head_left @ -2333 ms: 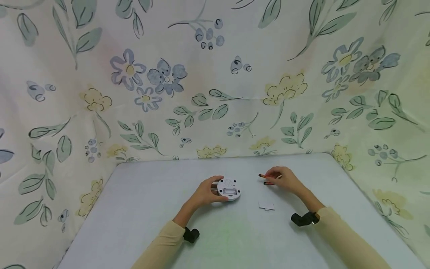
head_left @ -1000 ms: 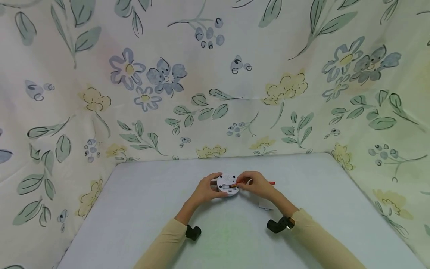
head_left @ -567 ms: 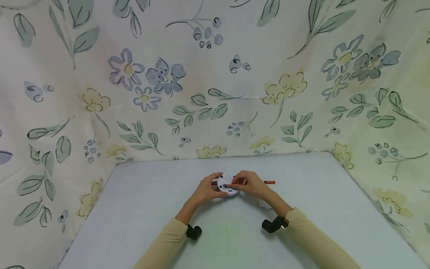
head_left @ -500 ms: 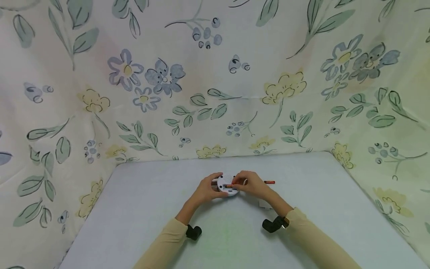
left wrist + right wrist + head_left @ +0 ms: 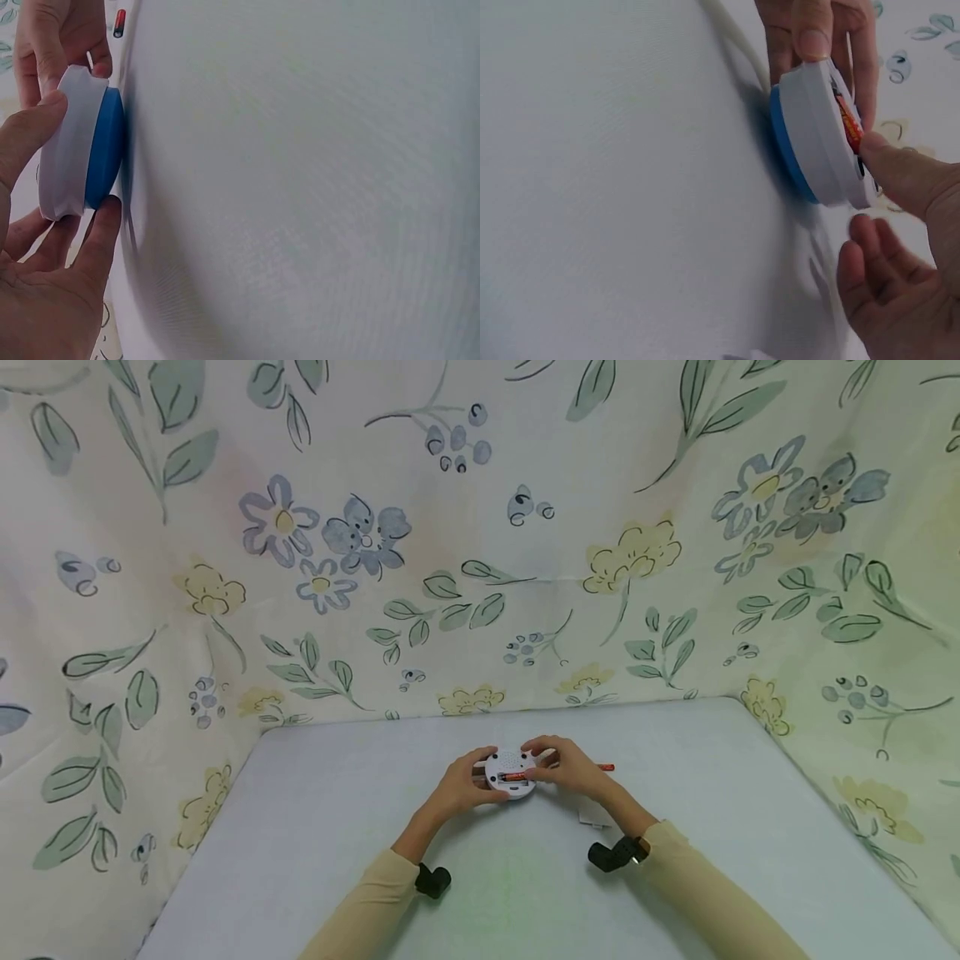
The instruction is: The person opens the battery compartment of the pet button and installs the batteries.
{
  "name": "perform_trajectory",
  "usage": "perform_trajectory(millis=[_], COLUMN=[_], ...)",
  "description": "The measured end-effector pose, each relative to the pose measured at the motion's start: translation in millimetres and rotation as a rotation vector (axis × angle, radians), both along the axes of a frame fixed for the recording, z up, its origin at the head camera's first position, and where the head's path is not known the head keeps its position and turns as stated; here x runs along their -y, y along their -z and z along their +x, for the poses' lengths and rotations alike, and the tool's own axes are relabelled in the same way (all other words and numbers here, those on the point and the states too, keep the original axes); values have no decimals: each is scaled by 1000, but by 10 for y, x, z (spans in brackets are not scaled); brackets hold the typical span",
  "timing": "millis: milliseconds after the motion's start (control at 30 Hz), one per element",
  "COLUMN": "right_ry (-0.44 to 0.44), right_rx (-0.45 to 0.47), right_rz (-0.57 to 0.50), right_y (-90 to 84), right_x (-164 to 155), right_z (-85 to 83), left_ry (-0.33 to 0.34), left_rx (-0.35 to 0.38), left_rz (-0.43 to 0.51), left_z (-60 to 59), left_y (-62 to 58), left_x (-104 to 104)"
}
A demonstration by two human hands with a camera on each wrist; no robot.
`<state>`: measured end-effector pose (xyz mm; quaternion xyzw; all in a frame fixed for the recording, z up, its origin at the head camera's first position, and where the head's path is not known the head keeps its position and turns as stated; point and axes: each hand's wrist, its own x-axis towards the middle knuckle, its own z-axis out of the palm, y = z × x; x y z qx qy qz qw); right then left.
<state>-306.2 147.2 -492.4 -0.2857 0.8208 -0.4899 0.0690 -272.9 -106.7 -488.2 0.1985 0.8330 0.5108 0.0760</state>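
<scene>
Floral cloth walls on three sides; pale grey table (image 5: 315, 827), work at centre of the head frame.

Grip: your right hand (image 5: 572, 770) presses its thumb on the orange battery (image 5: 514, 775), which lies in the open bay on the upturned back of the round white device (image 5: 510, 774). Other fingers loosely curled, closed on nothing. Battery's long axis runs left–right in the frame, just left of your right hand. Your left hand (image 5: 459, 785) clamps the device rim between thumb and fingers; the wrist views show its blue face down against the table.

Outward: second battery (image 5: 604, 767) lies on the table just right of your right hand, the nearer hand to it. White cover (image 5: 596, 817) sits lower right, partly hidden by the forearm.

Versus 2.3 s ago: right hand was out at the two batteries, bay empty; one battery now at the device.
</scene>
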Motion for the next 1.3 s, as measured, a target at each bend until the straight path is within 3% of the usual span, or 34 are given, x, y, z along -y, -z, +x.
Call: perform_trajectory(millis=[133,233,700,1100,1300], right_ry=[5,6,108,15,30], right_rx=[151,191,191,95,43], right_rz=[-14,-6,13,10,-37], right_y=[-51,-89,-124,-11,-44], right_x=[6,6,122,-33,-298], right_z=[-1,-13,-32,-8,31], left_ry=[-2,4,25,-4,-16], left_rx=[18,26,-7,35,49], left_rz=[10,6,-1,-48,-46], left_z=[7,0,-38,-8,6], left_y=[5,6,-4,-36,-26], left_x=[-1,-2,15,40,60])
